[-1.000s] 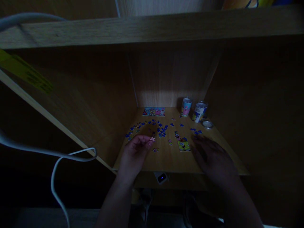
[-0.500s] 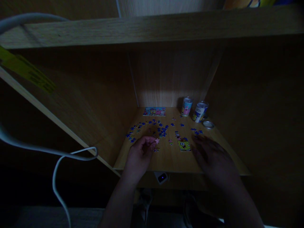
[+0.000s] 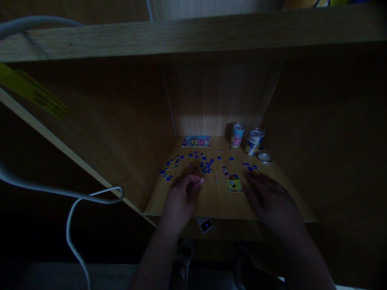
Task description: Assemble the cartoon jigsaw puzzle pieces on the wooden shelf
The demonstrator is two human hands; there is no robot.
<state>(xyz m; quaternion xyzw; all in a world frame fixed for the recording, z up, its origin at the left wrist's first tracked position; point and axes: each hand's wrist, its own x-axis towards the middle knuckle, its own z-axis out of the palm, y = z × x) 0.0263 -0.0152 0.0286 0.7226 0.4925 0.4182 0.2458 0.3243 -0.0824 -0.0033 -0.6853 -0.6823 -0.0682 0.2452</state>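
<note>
Between the thumb and fingers of my left hand [image 3: 184,193] is a small pink jigsaw puzzle piece [image 3: 202,181], held just above the wooden shelf [image 3: 211,207]. My right hand [image 3: 267,195] hovers over the shelf's right side, thumb apart from the fingers, with nothing seen in it. Just left of that hand lies a partly joined puzzle section [image 3: 233,183] with a yellow cartoon face. A loose pink-and-yellow piece [image 3: 217,180] rests between the hands. Loose blue pieces [image 3: 207,166] spread beyond my left hand, and a few blue pieces [image 3: 250,166] lie past my right fingers.
At the back left lies a colourful picture card [image 3: 196,141]. Two printed cans [image 3: 237,135] stand at the back right, beside a round metal lid [image 3: 265,158]. Cabinet walls flank the shelf, an upper shelf edge [image 3: 193,38] crosses above, and a white cable [image 3: 75,197] hangs left.
My left hand has shifted slightly right with the pink puzzle piece, which has turned in the fingers. My right hand stays in nearly the same place.
</note>
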